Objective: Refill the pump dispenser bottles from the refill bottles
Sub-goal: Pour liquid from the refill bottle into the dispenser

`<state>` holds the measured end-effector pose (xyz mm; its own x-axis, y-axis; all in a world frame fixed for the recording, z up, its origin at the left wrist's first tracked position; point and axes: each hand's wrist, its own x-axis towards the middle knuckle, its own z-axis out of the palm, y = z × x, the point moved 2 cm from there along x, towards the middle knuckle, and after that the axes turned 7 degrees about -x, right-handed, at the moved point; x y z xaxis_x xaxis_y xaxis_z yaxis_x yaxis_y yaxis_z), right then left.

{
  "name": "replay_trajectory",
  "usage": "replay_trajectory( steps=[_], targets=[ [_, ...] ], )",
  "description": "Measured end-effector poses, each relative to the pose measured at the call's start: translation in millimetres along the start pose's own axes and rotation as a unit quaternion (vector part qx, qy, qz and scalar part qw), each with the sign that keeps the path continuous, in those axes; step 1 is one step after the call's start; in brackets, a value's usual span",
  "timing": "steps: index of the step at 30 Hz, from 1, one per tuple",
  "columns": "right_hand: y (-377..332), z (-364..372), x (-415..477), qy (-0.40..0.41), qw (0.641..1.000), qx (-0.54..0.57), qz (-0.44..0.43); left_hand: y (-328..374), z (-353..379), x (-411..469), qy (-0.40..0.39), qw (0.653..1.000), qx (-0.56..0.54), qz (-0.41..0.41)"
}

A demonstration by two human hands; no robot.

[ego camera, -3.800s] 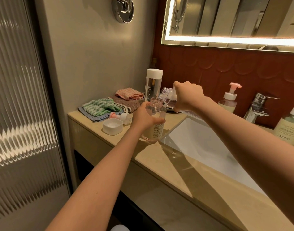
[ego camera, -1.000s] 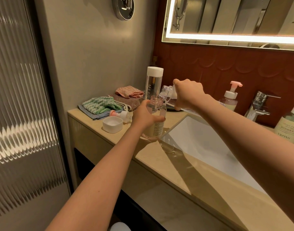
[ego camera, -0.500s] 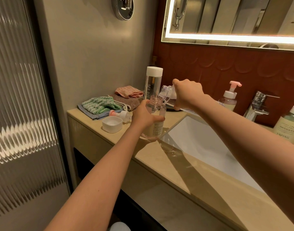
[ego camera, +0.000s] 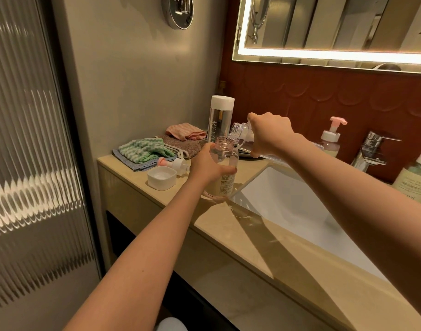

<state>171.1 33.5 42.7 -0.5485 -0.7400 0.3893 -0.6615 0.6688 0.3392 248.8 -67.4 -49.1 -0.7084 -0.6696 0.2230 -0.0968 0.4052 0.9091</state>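
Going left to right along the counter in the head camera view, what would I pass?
Green striped cloth → open dispenser bottle in the left hand → tilted refill bottle in the right hand → pink-topped pump bottle → tap → white-capped bottle at the right edge.
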Motion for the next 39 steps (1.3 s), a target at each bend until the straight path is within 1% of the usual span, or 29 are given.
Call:
replay_trajectory(
  steps=[3,9,39],
  targets=[
    [-0.8,-1.8,-0.1,-0.009,1.000,-0.013,0.000,-2.3,0.7,1.4,0.004,1.000,-0.006,-0.003],
    [-1.8,-4.2,-0.5,-0.027,1.000,0.000,0.000,-2.8,1.4,2.5,0.003,1.000,-0.011,-0.004],
    [-2.3,-9.6,-2.4,-0.042,0.999,0.006,-0.013,-3.7,0.9,3.0,-0.002,1.000,-0.014,0.003]
  ],
)
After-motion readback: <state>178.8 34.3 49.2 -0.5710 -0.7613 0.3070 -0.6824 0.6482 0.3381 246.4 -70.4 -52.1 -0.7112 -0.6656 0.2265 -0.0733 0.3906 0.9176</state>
